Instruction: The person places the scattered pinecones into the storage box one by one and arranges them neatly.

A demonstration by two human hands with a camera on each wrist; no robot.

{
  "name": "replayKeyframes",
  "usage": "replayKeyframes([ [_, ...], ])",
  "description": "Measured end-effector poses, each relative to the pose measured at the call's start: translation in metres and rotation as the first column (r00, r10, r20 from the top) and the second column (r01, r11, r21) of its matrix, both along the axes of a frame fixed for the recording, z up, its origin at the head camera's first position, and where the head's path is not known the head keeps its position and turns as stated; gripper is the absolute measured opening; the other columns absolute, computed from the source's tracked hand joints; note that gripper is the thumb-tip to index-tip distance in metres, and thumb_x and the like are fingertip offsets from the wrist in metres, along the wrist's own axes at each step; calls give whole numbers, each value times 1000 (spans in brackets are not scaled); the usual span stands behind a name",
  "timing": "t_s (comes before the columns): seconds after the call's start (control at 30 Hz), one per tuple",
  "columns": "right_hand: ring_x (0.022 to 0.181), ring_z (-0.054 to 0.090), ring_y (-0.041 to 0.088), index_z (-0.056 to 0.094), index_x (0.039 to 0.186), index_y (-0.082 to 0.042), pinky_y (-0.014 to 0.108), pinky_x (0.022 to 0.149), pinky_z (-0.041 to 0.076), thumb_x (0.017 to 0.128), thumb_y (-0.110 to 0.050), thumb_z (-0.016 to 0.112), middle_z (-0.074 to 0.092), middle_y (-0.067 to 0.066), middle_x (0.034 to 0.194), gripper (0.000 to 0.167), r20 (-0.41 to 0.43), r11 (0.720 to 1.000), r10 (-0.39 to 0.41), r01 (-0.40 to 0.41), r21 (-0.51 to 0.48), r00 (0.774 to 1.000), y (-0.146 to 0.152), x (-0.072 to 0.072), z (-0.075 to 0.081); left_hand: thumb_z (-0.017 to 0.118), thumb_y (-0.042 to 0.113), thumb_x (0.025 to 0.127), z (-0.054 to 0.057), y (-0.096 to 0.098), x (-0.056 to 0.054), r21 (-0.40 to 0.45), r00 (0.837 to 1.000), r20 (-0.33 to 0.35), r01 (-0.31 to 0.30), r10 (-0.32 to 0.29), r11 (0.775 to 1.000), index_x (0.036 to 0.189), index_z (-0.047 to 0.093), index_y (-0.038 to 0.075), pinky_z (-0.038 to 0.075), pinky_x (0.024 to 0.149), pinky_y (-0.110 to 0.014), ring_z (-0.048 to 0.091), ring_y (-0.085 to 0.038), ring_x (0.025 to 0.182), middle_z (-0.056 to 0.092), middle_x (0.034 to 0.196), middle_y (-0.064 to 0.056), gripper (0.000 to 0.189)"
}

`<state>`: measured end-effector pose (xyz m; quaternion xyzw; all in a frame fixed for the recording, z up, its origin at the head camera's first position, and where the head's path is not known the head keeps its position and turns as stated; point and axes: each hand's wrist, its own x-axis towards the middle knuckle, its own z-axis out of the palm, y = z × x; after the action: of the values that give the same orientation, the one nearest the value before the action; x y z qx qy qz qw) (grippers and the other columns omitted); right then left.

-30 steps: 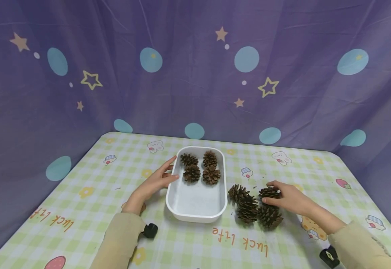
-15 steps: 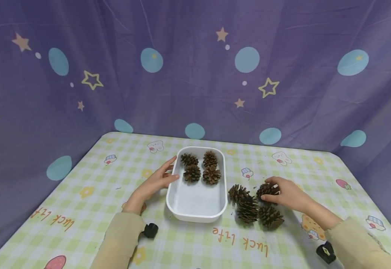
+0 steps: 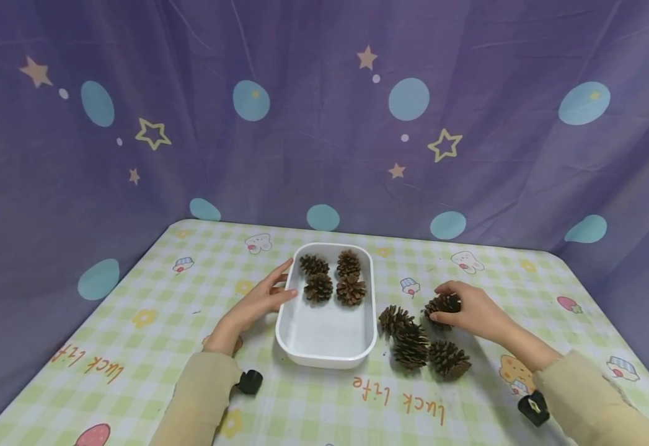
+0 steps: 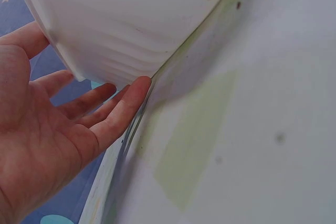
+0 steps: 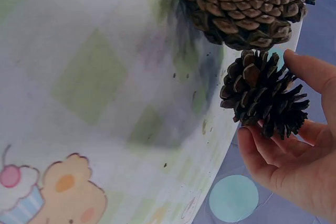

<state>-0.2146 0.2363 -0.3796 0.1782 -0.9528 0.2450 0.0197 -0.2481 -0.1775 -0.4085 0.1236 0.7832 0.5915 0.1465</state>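
In the head view, a white tray (image 3: 326, 339) holds several brown pine cones (image 3: 350, 290) at its far end. My left hand (image 3: 257, 301) grips the tray's left side, thumb over the rim; in the left wrist view its fingers (image 4: 122, 109) touch the outer wall. At the right, my right hand (image 3: 477, 311) holds a pine cone (image 3: 441, 308) between thumb and fingers. In the right wrist view that pine cone (image 5: 262, 95) sits between the fingertips, just below a larger one (image 5: 241, 9).
Three more pine cones lie on the table right of the tray: one at the left (image 3: 395, 320), one in the middle (image 3: 411, 348) and one at the right (image 3: 449, 360). A checked cloth (image 3: 190, 371) covers the table. A purple curtain (image 3: 324, 124) hangs behind it.
My right hand has lifted its pine cone and drawn it slightly away from the near cones, toward the far side. The left hand and the tray stay where they were.
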Motion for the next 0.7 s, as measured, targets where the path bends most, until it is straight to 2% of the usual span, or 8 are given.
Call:
replayKeyframes([
  [0.2,105,54,33,60,112,-7,48,85,46,77,-42,69,60,12,112,50,-49,1000,-3,2,-10,999,-6,-3,6,56,26,91,0,0,0,-3,1000,-4,2,-2,1000,146,13,35,50,86,-38,45,-32,118,29,143,-12,70],
  [0.43,106,55,31,60,115,-9,47,83,47,77,-51,65,60,10,114,57,-73,1000,-9,8,-24,997,-16,-4,13,56,26,91,-2,1,1,-2,1000,5,0,0,1000,146,12,33,51,85,-38,46,-31,117,29,143,-13,70],
  [0.7,105,55,28,61,114,-14,49,86,45,75,-51,67,60,7,114,53,-110,999,25,-30,-42,994,-33,-9,25,55,25,91,-2,1,0,-2,1000,9,-5,5,1000,146,12,34,50,86,-39,44,-33,119,29,143,-12,70],
])
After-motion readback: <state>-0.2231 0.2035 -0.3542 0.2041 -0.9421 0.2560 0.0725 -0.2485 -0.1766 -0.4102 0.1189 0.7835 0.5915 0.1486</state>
